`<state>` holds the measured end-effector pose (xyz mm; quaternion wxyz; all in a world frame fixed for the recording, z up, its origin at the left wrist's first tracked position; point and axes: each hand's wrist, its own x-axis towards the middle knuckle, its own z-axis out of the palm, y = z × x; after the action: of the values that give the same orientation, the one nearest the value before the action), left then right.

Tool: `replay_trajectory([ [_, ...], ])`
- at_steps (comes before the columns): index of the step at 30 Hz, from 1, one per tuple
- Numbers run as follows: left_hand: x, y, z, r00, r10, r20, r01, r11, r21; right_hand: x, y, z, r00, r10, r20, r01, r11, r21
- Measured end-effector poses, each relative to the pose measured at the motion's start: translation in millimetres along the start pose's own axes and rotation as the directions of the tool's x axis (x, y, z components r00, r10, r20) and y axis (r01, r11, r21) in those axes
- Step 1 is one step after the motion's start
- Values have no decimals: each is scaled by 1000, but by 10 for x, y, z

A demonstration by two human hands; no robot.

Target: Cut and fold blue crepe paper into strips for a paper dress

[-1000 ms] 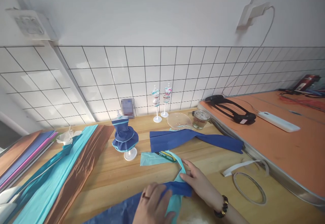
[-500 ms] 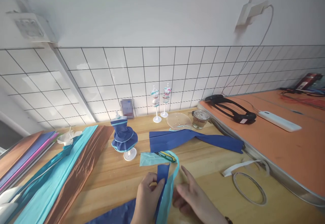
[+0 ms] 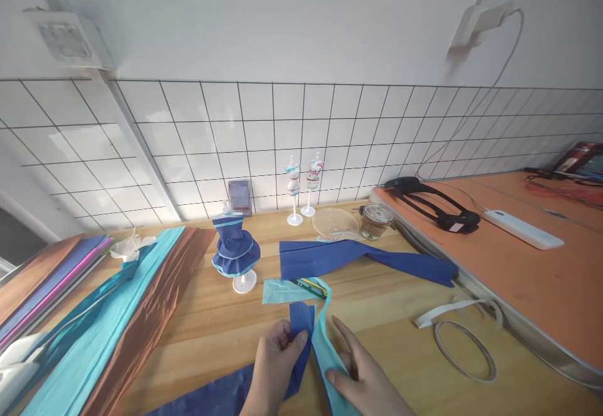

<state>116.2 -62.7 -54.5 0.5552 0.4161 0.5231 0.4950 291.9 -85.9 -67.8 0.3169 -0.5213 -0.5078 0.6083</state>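
My left hand (image 3: pixel 277 362) pinches a dark blue crepe-paper strip (image 3: pixel 301 318) between thumb and fingers, its short end standing up. The strip's wider part (image 3: pixel 211 394) lies along the table to the left. My right hand (image 3: pixel 360 369) has its thumb pressed on a turquoise crepe-paper strip (image 3: pixel 327 347), index finger stretched forward; its other fingers are partly hidden. This strip runs up to a yellow-and-green tool (image 3: pixel 311 287), perhaps small scissors or a cutter, lying on the strip's flat turquoise end (image 3: pixel 280 291). Another dark blue piece (image 3: pixel 320 259) lies beyond.
A small dress form in a blue ruffled dress (image 3: pixel 235 246) stands left of centre. Two mini dress forms (image 3: pixel 293 183), a clear plate (image 3: pixel 334 222) and a lidded glass (image 3: pixel 375 221) are behind. Crepe sheets (image 3: pixel 155 290) lie left, a white ring (image 3: pixel 464 350) right.
My right hand has come onto the turquoise strip and drawn it rightward, apart from the dark blue strip. My left hand keeps its pinch, the blue end now turned more broadly into view.
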Motion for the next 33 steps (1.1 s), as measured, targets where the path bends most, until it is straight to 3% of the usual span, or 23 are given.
replay_trajectory([
  [8,0,-115,-19,994,-60,90,69,993,-96,-61,-158,-137,999,29,-37,-31,999,-31],
  [18,55,-278,-52,996,-70,51,75,992,-104,-35,-187,-242,999,-15,-34,9,986,-169],
  [25,36,-244,-58,992,-73,103,82,992,-91,-92,-409,-400,990,-92,103,105,986,-131],
  [28,-32,-252,-23,987,-40,159,50,997,-59,-110,-456,-570,997,-72,12,73,984,-163],
  [30,-83,-251,-7,960,34,278,-44,999,28,-120,-477,-682,993,-24,-115,5,987,-161],
  [31,-104,-241,-2,922,77,379,-119,989,89,-128,-495,-728,986,4,-164,-27,990,-138],
  [33,-133,-198,5,803,130,581,-292,937,194,-158,-553,-795,981,46,-190,-61,996,-70],
])
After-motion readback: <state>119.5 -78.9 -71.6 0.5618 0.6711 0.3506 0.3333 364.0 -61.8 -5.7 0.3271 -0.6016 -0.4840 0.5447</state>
